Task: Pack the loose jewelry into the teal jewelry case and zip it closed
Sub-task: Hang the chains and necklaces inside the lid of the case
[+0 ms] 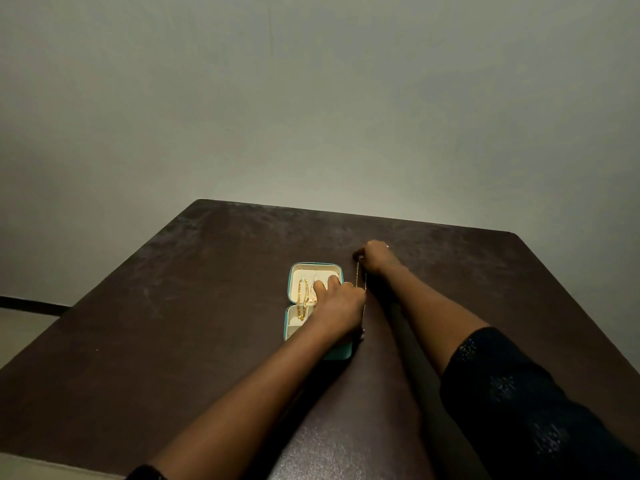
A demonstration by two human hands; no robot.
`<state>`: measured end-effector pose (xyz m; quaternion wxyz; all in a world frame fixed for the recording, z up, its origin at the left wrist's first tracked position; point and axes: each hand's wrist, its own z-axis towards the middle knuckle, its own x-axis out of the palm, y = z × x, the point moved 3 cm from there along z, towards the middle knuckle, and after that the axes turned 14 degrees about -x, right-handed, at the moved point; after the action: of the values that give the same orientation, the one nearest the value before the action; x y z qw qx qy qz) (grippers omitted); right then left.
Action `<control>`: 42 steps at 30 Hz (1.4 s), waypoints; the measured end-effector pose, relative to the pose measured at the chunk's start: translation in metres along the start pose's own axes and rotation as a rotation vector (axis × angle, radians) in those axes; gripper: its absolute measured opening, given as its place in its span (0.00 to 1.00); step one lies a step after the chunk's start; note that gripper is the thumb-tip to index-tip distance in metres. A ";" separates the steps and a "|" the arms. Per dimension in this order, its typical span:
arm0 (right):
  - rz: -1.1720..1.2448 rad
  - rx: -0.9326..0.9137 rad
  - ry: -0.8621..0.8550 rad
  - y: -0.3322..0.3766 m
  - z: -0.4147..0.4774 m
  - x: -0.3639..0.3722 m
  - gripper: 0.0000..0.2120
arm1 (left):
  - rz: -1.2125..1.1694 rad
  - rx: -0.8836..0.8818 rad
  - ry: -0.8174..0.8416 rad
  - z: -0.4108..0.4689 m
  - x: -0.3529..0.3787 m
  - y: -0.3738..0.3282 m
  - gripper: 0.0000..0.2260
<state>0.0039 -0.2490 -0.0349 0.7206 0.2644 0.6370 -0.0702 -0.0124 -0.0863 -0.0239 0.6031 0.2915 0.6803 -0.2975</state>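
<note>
I see the open teal jewelry case at frame centre on the tabletop, a gold chain inside, the left hand resting straight-fingered in it, and the right hand pinching a thin chain just right of it.

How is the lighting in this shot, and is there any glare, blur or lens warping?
Head view: dim overall, brightest on the wall behind the table; a dull sheen on its far part; the teal jewelry case shows a bright cream lining; the wide lens splays the table edges; the thin chain at the right hand is barely resolved.
</note>
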 end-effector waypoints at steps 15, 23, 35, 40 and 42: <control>0.007 0.139 -0.186 -0.006 0.005 0.008 0.13 | 0.006 0.091 0.115 -0.004 -0.002 -0.006 0.17; 0.770 0.341 -0.378 -0.025 0.001 -0.031 0.17 | -0.044 0.014 0.102 -0.009 -0.014 -0.006 0.21; 1.454 0.664 -0.313 -0.043 -0.054 -0.084 0.18 | 0.009 -0.159 -0.136 -0.009 -0.034 0.026 0.20; 1.719 0.572 -0.371 -0.036 -0.063 -0.095 0.15 | -0.384 -0.299 -0.091 -0.008 -0.042 0.043 0.19; 1.764 0.544 -0.373 -0.032 -0.063 -0.097 0.13 | -0.714 -0.294 -0.016 -0.004 -0.045 0.046 0.21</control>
<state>-0.0834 -0.2693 0.0458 0.5175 0.7951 0.0429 0.3135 0.0243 -0.0545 0.0188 0.5021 -0.0555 0.7697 -0.3903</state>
